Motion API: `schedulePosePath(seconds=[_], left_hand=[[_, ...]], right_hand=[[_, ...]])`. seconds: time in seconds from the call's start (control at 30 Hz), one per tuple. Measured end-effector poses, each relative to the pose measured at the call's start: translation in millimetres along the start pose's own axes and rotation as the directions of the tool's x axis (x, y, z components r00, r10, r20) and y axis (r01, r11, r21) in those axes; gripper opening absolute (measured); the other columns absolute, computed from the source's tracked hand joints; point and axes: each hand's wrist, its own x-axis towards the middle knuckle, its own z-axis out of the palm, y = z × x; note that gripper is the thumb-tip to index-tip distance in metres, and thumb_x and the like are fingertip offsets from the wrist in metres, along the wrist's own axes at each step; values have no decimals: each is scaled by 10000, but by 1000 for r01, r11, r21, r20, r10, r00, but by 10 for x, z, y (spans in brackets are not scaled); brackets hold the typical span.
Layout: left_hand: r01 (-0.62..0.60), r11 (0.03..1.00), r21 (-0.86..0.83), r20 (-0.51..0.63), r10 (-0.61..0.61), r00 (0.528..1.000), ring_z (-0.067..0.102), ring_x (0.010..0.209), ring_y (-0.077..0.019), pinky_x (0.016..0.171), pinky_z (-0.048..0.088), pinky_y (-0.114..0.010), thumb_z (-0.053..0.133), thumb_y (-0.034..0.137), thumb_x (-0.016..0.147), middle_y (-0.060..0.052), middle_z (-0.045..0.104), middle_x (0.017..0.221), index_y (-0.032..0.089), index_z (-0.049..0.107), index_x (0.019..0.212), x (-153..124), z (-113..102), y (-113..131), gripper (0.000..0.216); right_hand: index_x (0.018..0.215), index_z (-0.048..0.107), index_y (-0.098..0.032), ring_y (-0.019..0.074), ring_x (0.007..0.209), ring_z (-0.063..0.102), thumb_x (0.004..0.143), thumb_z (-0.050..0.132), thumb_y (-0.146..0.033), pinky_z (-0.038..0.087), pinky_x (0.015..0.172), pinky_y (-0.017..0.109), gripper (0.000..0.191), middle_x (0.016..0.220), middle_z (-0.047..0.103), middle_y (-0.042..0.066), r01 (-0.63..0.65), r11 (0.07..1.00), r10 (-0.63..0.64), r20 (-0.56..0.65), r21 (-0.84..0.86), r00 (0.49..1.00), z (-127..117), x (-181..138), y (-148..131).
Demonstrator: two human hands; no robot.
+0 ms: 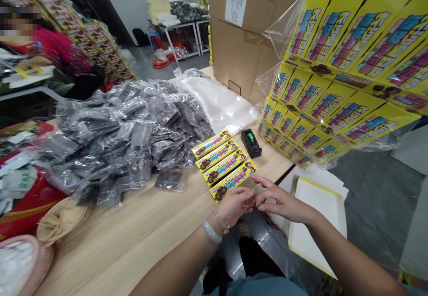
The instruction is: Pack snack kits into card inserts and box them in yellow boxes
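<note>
Head view: your left hand and right hand meet fingertip to fingertip just off the bench's near right edge, fingers loosely curled; whether they pinch anything, you cannot tell. 4 yellow boxes lie side by side at that edge, just beyond your hands, with the black tape dispenser behind them.

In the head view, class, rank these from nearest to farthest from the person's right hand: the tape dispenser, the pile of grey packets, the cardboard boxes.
From the right hand:
1. Tape dispenser, just beyond, on the table edge.
2. Pile of grey packets, to the left.
3. Cardboard boxes, far back.
</note>
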Motion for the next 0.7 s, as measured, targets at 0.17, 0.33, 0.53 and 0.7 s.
schedulePosePath(seconds=[0.17,0.33,0.53,0.7], left_hand=[[-411,547,730,-119,693,711,485,729,-137,701,361,-273,524,193,709,-21,546,712,155,616,619,282,45,18,134],[-183,202,962,-50,791,609,495,728,-156,703,355,-304,514,206,730,-32,555,716,174,632,661,613,-37,16,140],[-20,115,993,-76,770,633,515,795,-196,713,386,-329,522,153,702,-64,570,805,136,552,872,826,-135,-23,174],[-94,122,988,-41,794,606,531,866,-187,767,416,-335,410,94,759,-84,586,904,134,524,943,753,-191,1,220]], right_hand=[[562,547,-166,183,845,499,639,571,-487,371,792,314,331,875,562,60,-191,947,284,-393,259,875,216,201,391],[536,488,-164,114,590,419,566,581,-549,346,597,237,397,556,462,-23,-170,864,429,-516,474,742,389,495,693],[554,468,-178,113,570,408,566,512,-612,349,573,238,436,558,466,-18,-98,853,400,-521,513,754,602,718,1090],[446,420,-204,149,517,395,554,528,-554,346,547,288,381,457,415,-6,-282,896,443,-625,344,643,538,602,1353]])
